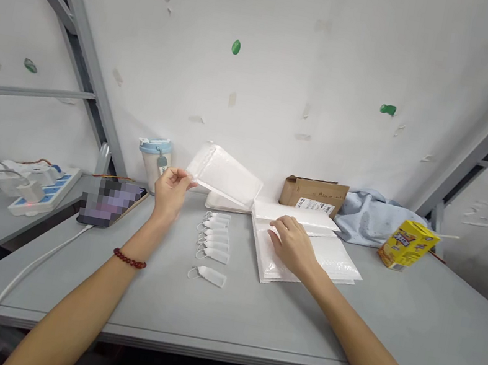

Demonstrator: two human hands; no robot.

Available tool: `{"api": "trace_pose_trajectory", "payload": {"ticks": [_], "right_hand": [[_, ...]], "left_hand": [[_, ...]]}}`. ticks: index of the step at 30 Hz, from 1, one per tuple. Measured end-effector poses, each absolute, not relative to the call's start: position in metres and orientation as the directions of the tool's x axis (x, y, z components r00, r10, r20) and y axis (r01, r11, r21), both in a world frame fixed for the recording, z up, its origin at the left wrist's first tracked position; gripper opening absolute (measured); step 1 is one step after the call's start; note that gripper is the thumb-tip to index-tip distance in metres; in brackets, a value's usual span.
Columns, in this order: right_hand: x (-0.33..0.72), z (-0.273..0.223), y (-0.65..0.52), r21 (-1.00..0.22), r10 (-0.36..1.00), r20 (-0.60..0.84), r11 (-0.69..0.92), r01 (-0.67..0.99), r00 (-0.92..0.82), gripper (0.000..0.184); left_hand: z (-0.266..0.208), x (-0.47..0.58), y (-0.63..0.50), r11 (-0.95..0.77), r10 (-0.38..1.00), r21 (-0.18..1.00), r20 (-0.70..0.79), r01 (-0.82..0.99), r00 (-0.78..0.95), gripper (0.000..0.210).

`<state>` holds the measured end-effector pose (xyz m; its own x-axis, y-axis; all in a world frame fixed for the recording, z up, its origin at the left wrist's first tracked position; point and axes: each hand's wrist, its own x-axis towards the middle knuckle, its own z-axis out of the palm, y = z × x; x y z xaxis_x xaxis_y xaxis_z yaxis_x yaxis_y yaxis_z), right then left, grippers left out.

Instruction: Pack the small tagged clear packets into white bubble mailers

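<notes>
— Where is your left hand [173, 188]?
— Raised above the back of the bench [155, 311], left of the white looped tags [216, 245]. Your thumb and fingers are closed in a pinch on one end of a single white padded mailer [231, 175], which is held up at a tilt, its other end reaching toward the mailer stack [329, 260].
— And your right hand [293, 245]?
— Over that stack, right of the tags, with your fingers loosely curled and parted from the thumb. It can't be told whether the fingertips grip a sheet or only rest there.
— How do the tags lie?
— In a column between your arms, loops pointing left; the one nearest you sits apart from the others.
— What else is around you?
— A blue-lidded cup [147, 164] and a phone [110, 204] to the left; behind the stack, a cardboard box [312, 193]; right of that, a pale blue cloth [369, 220] and a yellow drink carton [407, 244].
</notes>
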<state>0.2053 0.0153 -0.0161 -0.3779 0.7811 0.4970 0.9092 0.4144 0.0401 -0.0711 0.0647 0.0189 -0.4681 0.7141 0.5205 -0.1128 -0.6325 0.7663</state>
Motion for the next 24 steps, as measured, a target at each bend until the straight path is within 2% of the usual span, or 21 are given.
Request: {"api": "trace_pose_trajectory", "payload": {"ticks": [11,20,24], "right_hand": [[0.205,-0.019,0.016,0.015,0.705,0.607,0.452,0.892,-0.367,0.020],[0.202,-0.018,0.013,0.039,0.622,0.684,0.490,0.871,-0.381,0.029],[0.201,-0.019,0.013,0.046,0.631,0.669,0.493,0.869,-0.393,0.029]], "left_hand": [[0.035,-0.090,0.065,-0.528,0.812,0.679,0.225,-0.510,-0.539,0.020],[0.034,-0.086,0.067,-0.386,0.881,0.654,0.051,-0.651,-0.471,0.024],[0.037,-0.087,0.066,-0.393,0.884,0.634,0.060,-0.666,-0.464,0.025]]}}
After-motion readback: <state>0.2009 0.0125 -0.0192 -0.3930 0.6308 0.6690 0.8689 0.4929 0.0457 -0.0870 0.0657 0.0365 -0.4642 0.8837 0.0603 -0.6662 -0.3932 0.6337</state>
